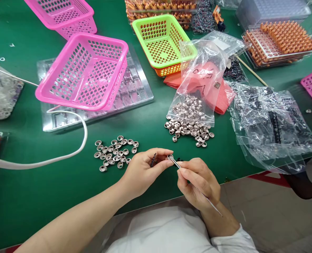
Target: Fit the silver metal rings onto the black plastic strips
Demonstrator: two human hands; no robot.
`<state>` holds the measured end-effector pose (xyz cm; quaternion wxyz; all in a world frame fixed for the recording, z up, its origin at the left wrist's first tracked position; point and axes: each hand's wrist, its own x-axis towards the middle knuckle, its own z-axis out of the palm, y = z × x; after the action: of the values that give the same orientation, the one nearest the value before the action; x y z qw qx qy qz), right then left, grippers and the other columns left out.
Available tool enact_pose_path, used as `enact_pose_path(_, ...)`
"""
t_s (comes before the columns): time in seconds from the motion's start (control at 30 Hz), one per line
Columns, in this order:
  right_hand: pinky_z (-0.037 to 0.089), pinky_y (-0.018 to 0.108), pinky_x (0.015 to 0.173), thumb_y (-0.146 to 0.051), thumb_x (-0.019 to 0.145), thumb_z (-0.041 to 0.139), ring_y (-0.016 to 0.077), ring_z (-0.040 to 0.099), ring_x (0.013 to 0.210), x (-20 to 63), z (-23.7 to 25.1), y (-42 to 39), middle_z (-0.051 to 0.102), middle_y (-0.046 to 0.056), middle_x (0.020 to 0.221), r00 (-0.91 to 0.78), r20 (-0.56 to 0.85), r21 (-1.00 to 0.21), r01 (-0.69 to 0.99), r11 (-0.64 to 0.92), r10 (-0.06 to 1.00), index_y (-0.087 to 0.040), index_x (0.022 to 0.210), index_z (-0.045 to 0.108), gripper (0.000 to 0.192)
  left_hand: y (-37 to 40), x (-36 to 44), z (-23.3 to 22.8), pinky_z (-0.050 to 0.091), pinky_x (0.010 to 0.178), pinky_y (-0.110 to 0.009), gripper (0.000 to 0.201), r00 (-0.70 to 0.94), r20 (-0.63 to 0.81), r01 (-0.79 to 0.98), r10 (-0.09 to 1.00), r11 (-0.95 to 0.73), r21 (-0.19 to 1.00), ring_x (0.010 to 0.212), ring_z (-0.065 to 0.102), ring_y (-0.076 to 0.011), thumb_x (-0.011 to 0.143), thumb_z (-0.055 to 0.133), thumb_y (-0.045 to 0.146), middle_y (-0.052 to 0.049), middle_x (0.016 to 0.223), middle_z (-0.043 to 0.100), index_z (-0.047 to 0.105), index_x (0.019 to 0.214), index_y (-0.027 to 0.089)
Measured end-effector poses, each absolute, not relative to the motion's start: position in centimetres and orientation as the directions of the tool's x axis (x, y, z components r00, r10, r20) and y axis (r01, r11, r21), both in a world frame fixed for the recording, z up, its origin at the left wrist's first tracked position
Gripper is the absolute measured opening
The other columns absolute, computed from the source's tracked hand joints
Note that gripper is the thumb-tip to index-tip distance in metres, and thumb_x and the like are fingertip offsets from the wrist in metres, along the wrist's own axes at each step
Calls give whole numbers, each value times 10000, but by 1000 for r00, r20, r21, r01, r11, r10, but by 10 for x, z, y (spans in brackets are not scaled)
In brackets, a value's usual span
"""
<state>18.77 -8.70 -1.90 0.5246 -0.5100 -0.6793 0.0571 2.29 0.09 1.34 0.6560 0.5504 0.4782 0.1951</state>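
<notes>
Left hand [142, 168]: closed on a small metal cap [170, 157], pinched between thumb and forefinger; a small dark part [153, 160] also sits inside the fingers, too small to tell more.
Right hand [198, 182]: closed around thin metal tweezers [187, 179], held like a pen; the tips touch the cap in the left hand.
Position of the hands: both are just above the near edge of the green surface [52, 186], close together, in front of the white garment of the person.
Sorted caps [116, 151]: a small flat group lies on the surface, just left of the left hand, most with the hollow side up.
White cable [66, 156]: it curves over the surface to the left of this group.
Loose caps [189, 128]: a bigger pile lies beyond the hands, spilling out of an open clear bag [198, 80].
Crumpled clear bags [272, 123]: to the right, with dark parts inside.
Pink basket [84, 72]: far left, it stands tilted on a clear plastic tray [134, 95].
Green basket [162, 40]: farther back, nested in an orange one.
Orange parts in trays [279, 42]: at the far right corner.
</notes>
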Motion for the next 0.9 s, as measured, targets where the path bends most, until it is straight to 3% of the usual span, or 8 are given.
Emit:
enact_pose_path(0.33, 600, 328, 630, -53, 858, 650, 189, 714, 823, 188, -18, -89, 750, 105, 1017, 54, 646, -601, 651, 464, 762, -213, 1175, 613, 356, 1, 23, 12, 582, 722, -253, 249, 468, -412, 264, 782, 321, 910, 783, 734, -180, 816, 763, 354, -41, 847, 793, 779, 998, 185)
enact_pose_path(0.53, 598, 328, 621, -30, 845, 656, 195, 715, 823, 188, -17, -88, 746, 131, 1000, 47, 668, -589, 643, 489, 743, -169, 1157, 620, 344, 2, 24, 14, 587, 727, -249, 263, 468, -427, 260, 774, 341, 903, 790, 738, -182, 806, 771, 360, -44, 856, 797, 780, 996, 179)
enact_pose_path(0.9, 609, 317, 624, -49, 868, 650, 182, 721, 810, 188, -15, -89, 759, 104, 997, 75, 647, -613, 643, 459, 759, -198, 1170, 614, 339, 2, 24, 13, 590, 714, -251, 251, 460, -430, 246, 777, 354, 902, 785, 742, -185, 791, 779, 354, -42, 852, 800, 784, 979, 188)
